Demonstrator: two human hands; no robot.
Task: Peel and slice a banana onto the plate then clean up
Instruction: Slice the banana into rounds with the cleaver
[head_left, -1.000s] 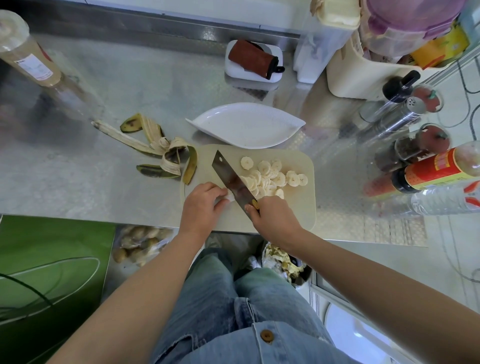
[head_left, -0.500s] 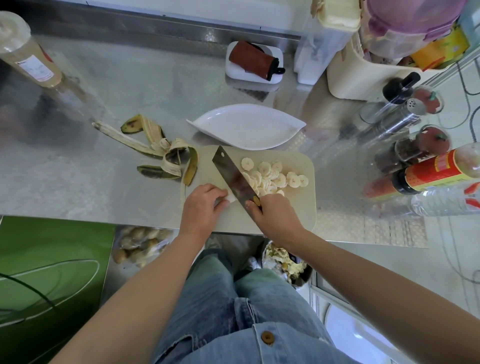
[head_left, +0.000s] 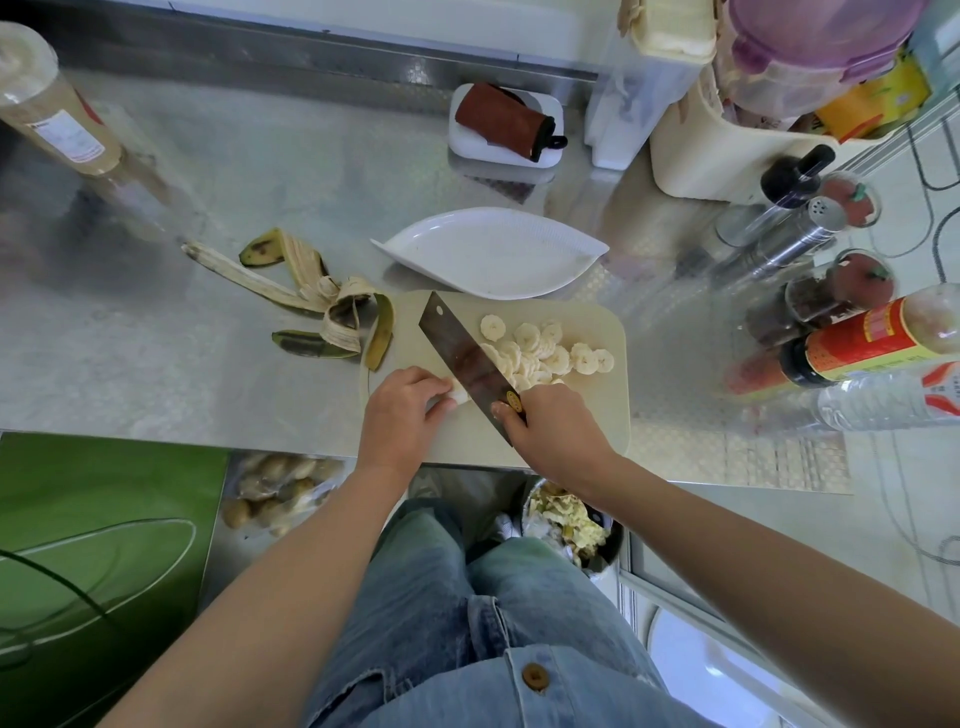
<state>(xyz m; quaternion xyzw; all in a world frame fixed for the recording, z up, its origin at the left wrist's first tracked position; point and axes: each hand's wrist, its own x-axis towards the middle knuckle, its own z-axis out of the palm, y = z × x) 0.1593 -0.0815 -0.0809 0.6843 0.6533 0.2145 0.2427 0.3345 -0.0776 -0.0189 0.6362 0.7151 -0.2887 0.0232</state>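
On the cream cutting board (head_left: 597, 415) my left hand (head_left: 402, 415) pinches the short last stub of banana (head_left: 460, 397). My right hand (head_left: 550, 431) grips the handle of a cleaver (head_left: 465, 361), whose blade rests edge-down right beside the stub. A heap of banana slices (head_left: 540, 351) lies on the board to the right of the blade. The white leaf-shaped plate (head_left: 491, 254) stands bare just behind the board. The banana peel (head_left: 311, 301) sprawls on the steel counter to the left of the board.
Spice jars and bottles (head_left: 831, 312) crowd the right side. A tall bottle (head_left: 57, 124) stands at the far left, and a white dish with a brown cloth (head_left: 506, 127) is at the back. Below the counter edge sit a waste bin (head_left: 569, 525) and a bag of potatoes (head_left: 275, 488).
The cleaver has kept its slanted pose with only a small shift against the stub. My left hand's fingers have drawn back a little along the shrinking stub.
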